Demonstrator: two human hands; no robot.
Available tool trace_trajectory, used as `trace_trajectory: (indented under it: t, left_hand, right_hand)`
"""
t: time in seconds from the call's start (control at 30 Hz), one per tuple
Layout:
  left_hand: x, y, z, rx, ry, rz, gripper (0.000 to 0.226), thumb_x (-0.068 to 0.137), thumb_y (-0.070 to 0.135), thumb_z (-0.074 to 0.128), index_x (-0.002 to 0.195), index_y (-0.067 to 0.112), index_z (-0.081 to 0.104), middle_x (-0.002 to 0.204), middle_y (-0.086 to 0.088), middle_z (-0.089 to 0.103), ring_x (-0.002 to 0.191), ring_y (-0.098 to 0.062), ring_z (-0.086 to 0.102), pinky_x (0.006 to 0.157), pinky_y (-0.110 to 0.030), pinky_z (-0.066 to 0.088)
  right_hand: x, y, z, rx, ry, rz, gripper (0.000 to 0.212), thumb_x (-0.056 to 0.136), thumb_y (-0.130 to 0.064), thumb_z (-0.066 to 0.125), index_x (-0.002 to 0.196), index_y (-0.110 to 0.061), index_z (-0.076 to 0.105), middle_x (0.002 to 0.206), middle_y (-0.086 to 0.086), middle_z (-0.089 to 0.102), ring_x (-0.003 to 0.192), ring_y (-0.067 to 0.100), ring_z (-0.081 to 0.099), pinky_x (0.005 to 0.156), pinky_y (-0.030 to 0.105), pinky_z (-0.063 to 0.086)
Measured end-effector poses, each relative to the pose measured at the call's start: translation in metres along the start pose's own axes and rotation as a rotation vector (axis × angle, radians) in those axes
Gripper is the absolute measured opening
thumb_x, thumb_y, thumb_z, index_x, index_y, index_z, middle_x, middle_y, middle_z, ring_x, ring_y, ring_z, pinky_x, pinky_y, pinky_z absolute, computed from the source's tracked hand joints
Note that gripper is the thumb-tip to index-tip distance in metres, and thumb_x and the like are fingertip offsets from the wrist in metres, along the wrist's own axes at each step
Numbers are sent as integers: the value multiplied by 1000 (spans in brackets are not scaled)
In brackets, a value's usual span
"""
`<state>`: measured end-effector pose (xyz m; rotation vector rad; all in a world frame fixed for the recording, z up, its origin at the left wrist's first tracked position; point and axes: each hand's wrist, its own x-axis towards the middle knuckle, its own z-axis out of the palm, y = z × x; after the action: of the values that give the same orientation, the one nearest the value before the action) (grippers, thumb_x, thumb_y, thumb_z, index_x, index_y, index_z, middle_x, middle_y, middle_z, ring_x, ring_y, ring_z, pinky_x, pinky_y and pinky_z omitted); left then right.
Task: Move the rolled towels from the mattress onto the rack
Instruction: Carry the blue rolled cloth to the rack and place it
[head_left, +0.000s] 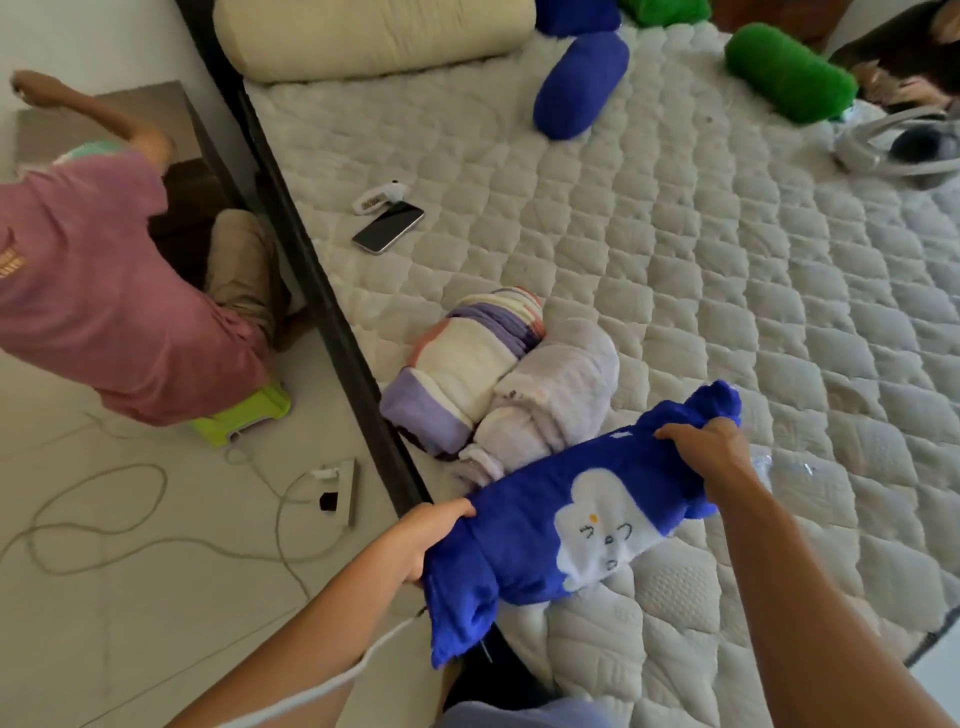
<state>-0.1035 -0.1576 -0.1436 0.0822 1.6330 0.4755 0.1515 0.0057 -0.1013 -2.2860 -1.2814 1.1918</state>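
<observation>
Your left hand (426, 540) gripping the blue rolled towel's (566, 525) near end, your right hand (706, 447) clutching its far end, above the mattress (727, 260)

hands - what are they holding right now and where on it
Both hold the blue cloud-print rolled towel by its ends: the left hand grips the near end, the right hand the far end.

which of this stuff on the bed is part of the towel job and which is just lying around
Part of the job:
- blue cloud towel, held by left hand and right hand
- striped rolled towel
- pale lilac rolled towel
- blue rolled towel
- green rolled towel
- mattress

Just lying about:
- phone
- white remote
- cream bolster
</observation>
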Motion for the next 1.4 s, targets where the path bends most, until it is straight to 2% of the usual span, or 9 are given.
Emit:
trace_trajectory:
  t: [0.2, 0.4, 0.5, 0.67, 0.8, 0.93, 1.07, 1.17, 1.4]
  left_hand:
    - [-42, -47, -118, -288, 97, 175, 29, 83, 25, 72, 103, 6, 65, 90, -14, 70, 77, -27, 66, 64, -33, 54]
    - [-110, -127, -274, -649, 348, 548, 30, 79, 25, 73, 106, 13, 69, 106, -11, 73, 101, -29, 68, 98, -46, 51]
    - [-148, -187, -331, -698, 493, 656, 48, 76, 33, 74, 121, 19, 62, 117, -3, 70, 106, -22, 66, 95, -41, 51]
    - [-182, -274, -384, -1085, 466, 450, 73, 74, 60, 69, 136, 28, 46, 134, 5, 51, 128, -25, 45, 94, -56, 41]
    - [-200, -303, -426, -1331, 473, 521, 74, 76, 55, 70, 139, 26, 43, 140, 0, 53, 116, -31, 56, 90, -58, 47]
    - [-202, -326, -475, -1557, 447, 453, 61, 79, 53, 68, 126, 22, 45, 120, -8, 56, 114, -38, 53, 95, -64, 42]
    - [-185, -335, -532, -1778, 427, 457, 87, 69, 58, 75, 138, 18, 40, 132, -18, 58, 113, -43, 56, 90, -66, 47]
    - [-178, -336, -582, -1897, 528, 501, 79, 69, 55, 76, 133, 19, 48, 108, -14, 68, 96, -36, 64, 76, -54, 54]
    - [-172, -352, -713, -1939, 715, 533, 54, 75, 36, 78, 123, 20, 60, 105, -8, 71, 97, -31, 65, 96, -52, 50]
  right_hand:
    - [-95, -15, 62, 146, -66, -38, 49, 80, -26, 70, 113, 1, 45, 109, 19, 50, 95, 33, 51, 70, 40, 43]
    - [-216, -40, 154, 437, -280, 10, 58, 79, -21, 72, 129, -6, 46, 128, 17, 54, 108, 37, 56, 75, 43, 48]
    - [-282, -55, 211, 479, -514, -17, 26, 88, -19, 61, 110, -5, 56, 139, 21, 52, 89, 33, 61, 69, 41, 47]
    - [-390, -71, 305, 479, -772, -24, 13, 87, -9, 60, 100, -6, 60, 118, 14, 61, 77, 22, 61, 76, 42, 51]
    - [-459, -85, 371, 378, -945, -39, 32, 87, -13, 61, 118, -7, 57, 112, 13, 64, 80, 24, 63, 73, 40, 50]
    - [-507, -104, 440, 350, -1079, -52, 33, 89, -12, 57, 122, -9, 53, 97, 13, 65, 80, 24, 64, 62, 36, 50]
    - [-548, -125, 520, 277, -1245, -87, 26, 90, -10, 55, 116, -12, 55, 92, 12, 71, 86, 26, 65, 65, 36, 51]
    - [-584, -146, 573, 147, -1302, -118, 16, 90, -11, 54, 106, -10, 57, 90, 12, 70, 86, 26, 65, 66, 37, 51]
    - [-659, -194, 674, -15, -1372, -228, 29, 87, -16, 61, 116, -10, 61, 107, 14, 71, 94, 27, 67, 67, 37, 55]
